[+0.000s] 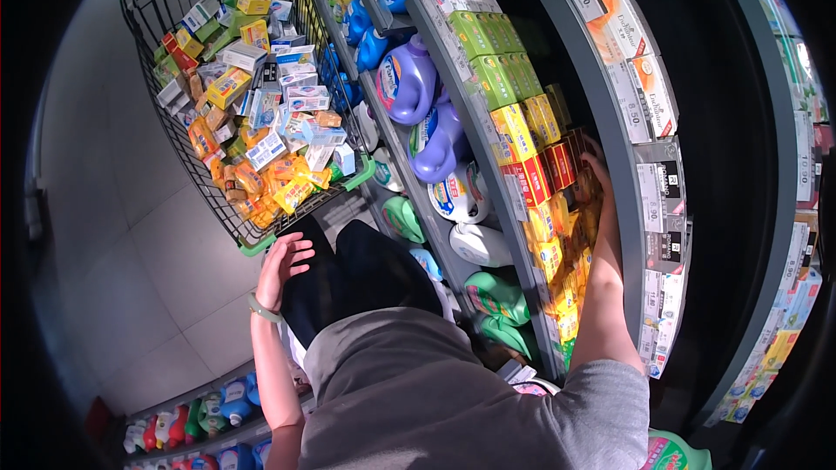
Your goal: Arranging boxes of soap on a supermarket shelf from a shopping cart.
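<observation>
My left hand (285, 266), with a pale bangle (263, 309) at its wrist, hangs with fingers loosely spread and nothing in it, just below the green handle of a wire shopping cart (258, 246). My right hand (595, 160) reaches deep into a shelf, at the back of a row of red soap boxes (537, 177); its fingers are partly hidden, so a grip cannot be made out. Yellow boxes (513, 132) and green boxes (486, 81) are stacked beside the red ones. Orange-yellow soap packets (552, 258) lie near my right forearm.
Many small soap boxes (228, 87) and orange packets (248, 177) are heaped in the cart. Lower shelves hold purple detergent bottles (408, 81), white and green ones. A grey shelf edge (614, 124) with price tags curves past my right arm. More bottles (235, 399) stand behind me.
</observation>
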A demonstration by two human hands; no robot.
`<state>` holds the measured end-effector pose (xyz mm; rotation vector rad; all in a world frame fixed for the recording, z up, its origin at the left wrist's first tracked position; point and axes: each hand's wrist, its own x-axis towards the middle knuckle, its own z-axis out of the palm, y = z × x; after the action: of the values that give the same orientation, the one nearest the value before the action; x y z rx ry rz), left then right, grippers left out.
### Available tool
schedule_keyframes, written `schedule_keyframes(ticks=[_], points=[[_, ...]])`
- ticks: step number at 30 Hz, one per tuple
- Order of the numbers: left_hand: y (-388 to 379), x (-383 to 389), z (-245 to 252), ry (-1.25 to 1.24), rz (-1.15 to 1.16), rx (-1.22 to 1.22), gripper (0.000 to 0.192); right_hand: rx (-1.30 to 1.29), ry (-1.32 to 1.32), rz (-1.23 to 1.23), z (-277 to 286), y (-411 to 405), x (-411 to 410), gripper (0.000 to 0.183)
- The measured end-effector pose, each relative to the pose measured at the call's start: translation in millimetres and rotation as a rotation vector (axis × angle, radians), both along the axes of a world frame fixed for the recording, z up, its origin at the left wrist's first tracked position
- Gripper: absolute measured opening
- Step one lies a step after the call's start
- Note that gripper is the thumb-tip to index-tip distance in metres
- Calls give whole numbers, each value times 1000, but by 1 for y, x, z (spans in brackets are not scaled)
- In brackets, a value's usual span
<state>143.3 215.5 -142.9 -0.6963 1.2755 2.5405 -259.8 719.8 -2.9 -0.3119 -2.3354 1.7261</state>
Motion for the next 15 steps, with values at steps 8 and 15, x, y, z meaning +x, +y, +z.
schedule_keyframes(ticks=[8,15], points=[[-8,-2,-5,-6,-11,-33,45,-166,13,-46,-12,-7,-18,52],[-13,7,-5,-32,19,-21,47,-285,13,-133,-18,10,-16,51]])
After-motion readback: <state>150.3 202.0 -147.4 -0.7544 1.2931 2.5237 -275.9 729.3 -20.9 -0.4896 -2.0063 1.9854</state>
